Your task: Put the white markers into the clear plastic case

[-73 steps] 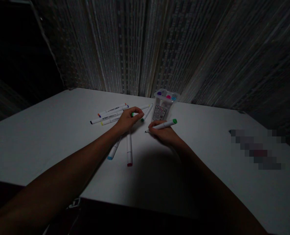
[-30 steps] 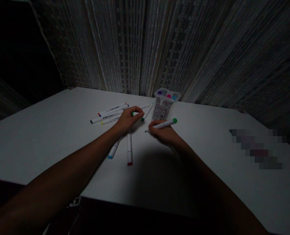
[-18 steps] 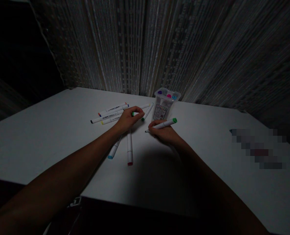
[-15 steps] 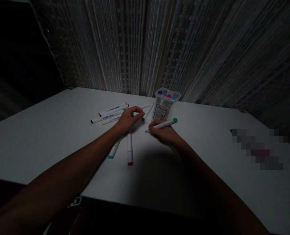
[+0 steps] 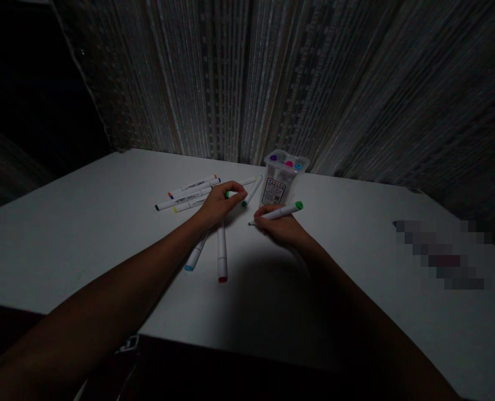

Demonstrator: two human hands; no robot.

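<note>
My right hand (image 5: 279,226) grips a white marker with a green end (image 5: 281,212) like a pen, its bare tip touching the white table (image 5: 84,234). My left hand (image 5: 219,203) is closed on a small green cap (image 5: 228,194), held near the marker tip. A clear plastic marker holder (image 5: 279,179) stands just behind my hands with purple, pink and blue marker ends showing on top. Loose white markers lie around: a red-ended one (image 5: 221,254) and a blue-ended one (image 5: 194,255) under my left wrist.
Several more markers (image 5: 191,194) lie flat to the left of the holder, and one green-ended marker (image 5: 251,192) lies beside it. A striped curtain hangs behind the table. A blurred dark object (image 5: 441,253) sits at the right of the table.
</note>
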